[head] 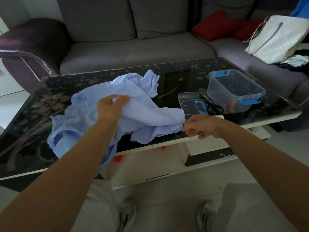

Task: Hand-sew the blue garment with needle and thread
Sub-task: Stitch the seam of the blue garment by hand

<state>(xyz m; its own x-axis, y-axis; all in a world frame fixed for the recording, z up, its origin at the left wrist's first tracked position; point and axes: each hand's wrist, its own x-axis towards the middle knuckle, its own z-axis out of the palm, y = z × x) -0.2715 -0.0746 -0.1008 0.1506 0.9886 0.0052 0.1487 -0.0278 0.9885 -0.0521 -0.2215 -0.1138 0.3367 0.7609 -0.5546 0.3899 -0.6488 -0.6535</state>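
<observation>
The light blue garment (87, 114) lies crumpled on the dark glass table (30, 104), one part hanging over the near edge. My left hand (110, 106) grips a fold of it near the middle. My right hand (200, 126) is at the garment's right edge by the table's front rim, fingers curled and blurred; whether it pinches cloth, needle or thread I cannot tell. No needle or thread is visible.
A clear plastic box with blue clips (234, 91) stands at the table's right, its lid (190, 102) lying beside it with black scissors (212, 106) on top. A grey sofa (133, 47) is behind, with red cushions (217, 25) and a white bag (277, 39).
</observation>
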